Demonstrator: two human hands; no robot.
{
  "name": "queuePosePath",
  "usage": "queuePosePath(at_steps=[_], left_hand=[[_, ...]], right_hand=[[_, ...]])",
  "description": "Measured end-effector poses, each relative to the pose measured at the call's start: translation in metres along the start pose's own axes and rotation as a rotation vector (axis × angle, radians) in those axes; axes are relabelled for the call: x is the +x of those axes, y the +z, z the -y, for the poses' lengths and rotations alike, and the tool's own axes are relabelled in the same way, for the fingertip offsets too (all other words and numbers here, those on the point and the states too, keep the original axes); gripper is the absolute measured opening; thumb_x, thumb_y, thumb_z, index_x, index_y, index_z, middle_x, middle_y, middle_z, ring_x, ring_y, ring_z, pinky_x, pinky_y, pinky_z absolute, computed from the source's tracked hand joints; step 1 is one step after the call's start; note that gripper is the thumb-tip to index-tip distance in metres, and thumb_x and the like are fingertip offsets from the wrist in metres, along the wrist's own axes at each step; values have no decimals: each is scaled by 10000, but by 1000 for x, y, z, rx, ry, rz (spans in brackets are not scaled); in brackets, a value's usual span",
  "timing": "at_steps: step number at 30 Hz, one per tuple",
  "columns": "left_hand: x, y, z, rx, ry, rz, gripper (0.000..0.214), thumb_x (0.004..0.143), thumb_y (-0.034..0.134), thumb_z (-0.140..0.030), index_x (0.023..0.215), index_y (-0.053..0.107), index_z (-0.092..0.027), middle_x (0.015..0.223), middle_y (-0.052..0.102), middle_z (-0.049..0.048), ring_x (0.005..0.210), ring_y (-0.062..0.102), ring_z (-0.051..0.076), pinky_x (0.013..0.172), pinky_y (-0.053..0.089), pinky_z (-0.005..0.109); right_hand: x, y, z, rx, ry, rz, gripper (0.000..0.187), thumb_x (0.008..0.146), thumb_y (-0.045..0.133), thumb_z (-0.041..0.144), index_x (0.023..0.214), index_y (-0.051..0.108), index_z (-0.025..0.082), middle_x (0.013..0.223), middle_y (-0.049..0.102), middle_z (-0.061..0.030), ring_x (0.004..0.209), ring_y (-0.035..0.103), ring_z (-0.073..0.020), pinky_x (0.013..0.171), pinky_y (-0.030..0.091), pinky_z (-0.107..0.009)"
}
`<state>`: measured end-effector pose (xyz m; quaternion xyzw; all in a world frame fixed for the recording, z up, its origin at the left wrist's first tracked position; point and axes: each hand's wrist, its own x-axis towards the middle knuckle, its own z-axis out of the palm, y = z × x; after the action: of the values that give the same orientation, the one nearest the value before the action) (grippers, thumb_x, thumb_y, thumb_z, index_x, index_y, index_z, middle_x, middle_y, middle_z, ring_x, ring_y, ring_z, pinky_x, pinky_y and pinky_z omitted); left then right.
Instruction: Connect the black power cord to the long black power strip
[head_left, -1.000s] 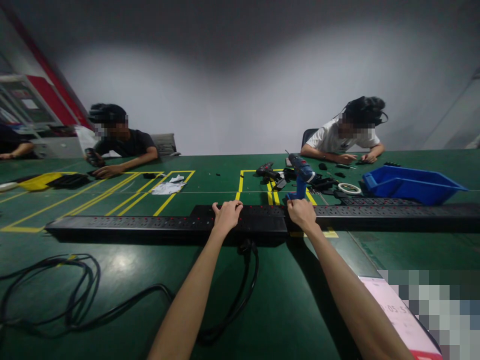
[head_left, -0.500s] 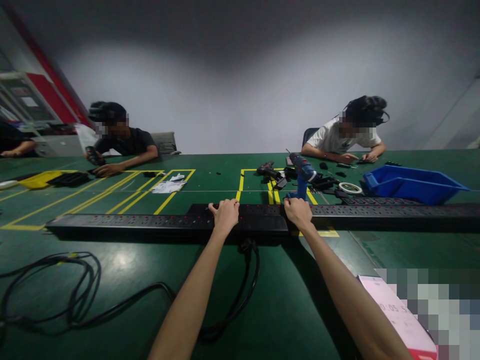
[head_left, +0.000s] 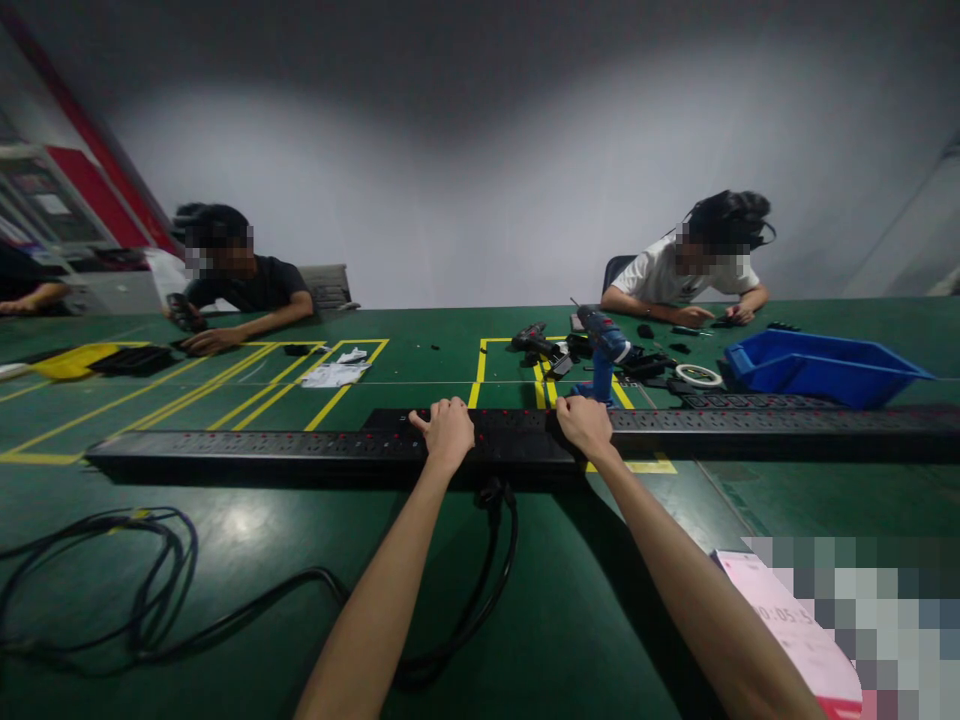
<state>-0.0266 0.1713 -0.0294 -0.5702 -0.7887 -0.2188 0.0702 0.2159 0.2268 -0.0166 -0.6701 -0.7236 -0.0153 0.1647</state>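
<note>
Two long black power strips with rows of sockets and small red marks overlap in the middle of the green table. The front power strip (head_left: pixel 247 450) reaches left, and the rear power strip (head_left: pixel 720 430) runs off to the right. My left hand (head_left: pixel 448 435) lies over the overlap, fingers curled across the strips, thumb pointing left. With fingers bent over the rear strip, my right hand (head_left: pixel 585 425) grips it near the front strip's right end. The fingertips of both hands are partly hidden. A black plug and cable (head_left: pixel 491 497) come out below the front strip.
Coiled black cable (head_left: pixel 176 580) lies front left. Behind my right hand stands a blue cordless drill (head_left: pixel 602 350), near a second drill (head_left: pixel 531 338), a tape roll (head_left: pixel 697 376) and a blue bin (head_left: pixel 825 370). Two co-workers sit opposite; a phone (head_left: pixel 787 620) lies front right.
My right hand and the rear power strip have shifted slightly left. My left hand stays nearly in place; the whole view has drifted a little.
</note>
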Motion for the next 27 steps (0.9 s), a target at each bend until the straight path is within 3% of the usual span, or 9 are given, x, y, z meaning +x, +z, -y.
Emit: queuePosePath(at_steps=[17,24,27], left_hand=[[0,-4,-2,-54,-42,50,290,905,385,-160,1006,642,-250,1111,636,111,1155,502,310,1035,67,790],[-6,-15,-7,-93,91,-21,390,906,370,-121,1083,657,-317,1289,571,60,1231,464,263,1126,116,631],[-6,-19,-9,-118,175,-6,414,885,378,-82,1027,681,-325,1301,575,25,1254,456,235,1140,155,548]], right_hand=[[-4,-3,5,1,-19,5,513,968,315,393,952,758,135,961,729,-176,938,657,-272,880,373,-336],[-10,-6,6,-36,-37,-1,464,958,362,394,966,757,151,995,728,-162,963,648,-256,886,366,-320],[-11,-6,5,-42,-45,-10,457,955,354,381,961,755,163,998,726,-155,969,642,-254,879,357,-320]])
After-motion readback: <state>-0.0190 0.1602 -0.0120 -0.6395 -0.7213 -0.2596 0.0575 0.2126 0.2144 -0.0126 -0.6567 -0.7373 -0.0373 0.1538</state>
